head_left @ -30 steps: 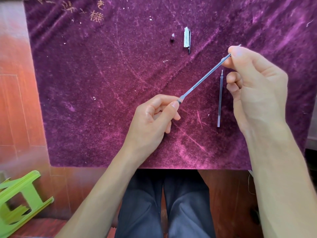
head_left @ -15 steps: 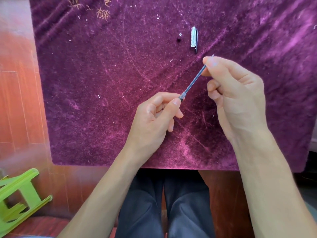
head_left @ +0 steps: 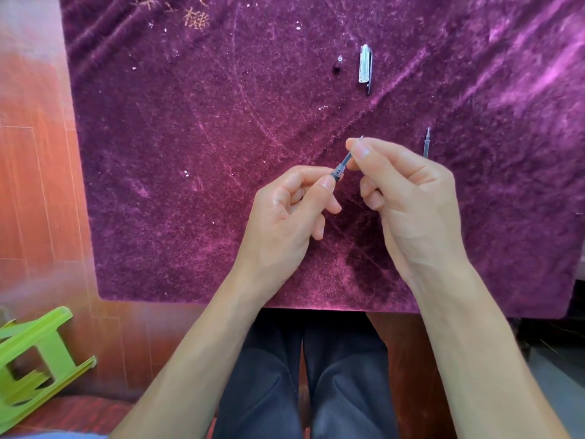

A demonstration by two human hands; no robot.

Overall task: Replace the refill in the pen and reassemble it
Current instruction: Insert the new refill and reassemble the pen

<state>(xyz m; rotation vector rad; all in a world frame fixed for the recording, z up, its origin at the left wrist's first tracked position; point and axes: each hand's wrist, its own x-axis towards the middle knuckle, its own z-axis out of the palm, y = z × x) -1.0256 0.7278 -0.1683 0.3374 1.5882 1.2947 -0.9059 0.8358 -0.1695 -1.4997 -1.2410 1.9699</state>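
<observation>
Slid deeper, refill [head_left: 346, 160] bridges both closed hands.

You get no readable text, labels or numbers here. Only mark: gold embroidered motif [head_left: 196, 19] on the purple cloth [head_left: 190, 153], upper left of the frame, too small and blurred to read as characters.

Two bare forearms in shot, no sleeves, no watch, no rings on the left hand [head_left: 285, 223] or the right hand [head_left: 411, 204]. Short, plain nails. Below the surface [head_left: 190, 185], dark navy trousers [head_left: 304, 381] cover both legs, seams running down.
</observation>
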